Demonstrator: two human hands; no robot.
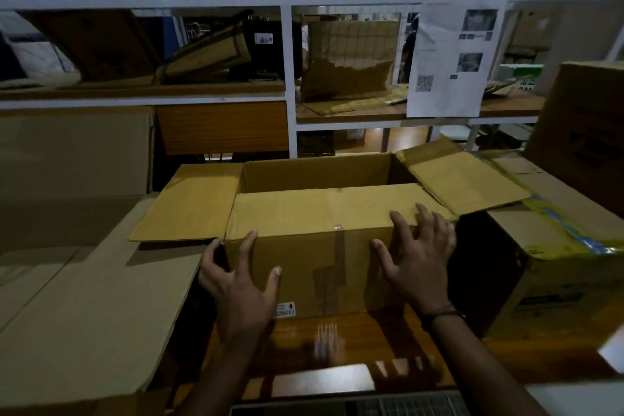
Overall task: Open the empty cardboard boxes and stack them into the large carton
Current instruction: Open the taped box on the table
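Found the cardboard box (304, 267) upright on the wooden bench (341, 331), side flaps spread outward, near flap folded in over the opening. Held the left hand (239, 284) open, fingers splayed, at its near left corner. Rested the right hand (418, 263), also open, on that flap's right end, thumb against the front wall.

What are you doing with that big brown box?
A person is working on a cardboard box that stands on a wooden table. The left hand is spread at its near left corner. The right hand reaches over the edge of the near flap, which lies across the opening. The left flap and right flap are folded out. Another carton sits to the right.
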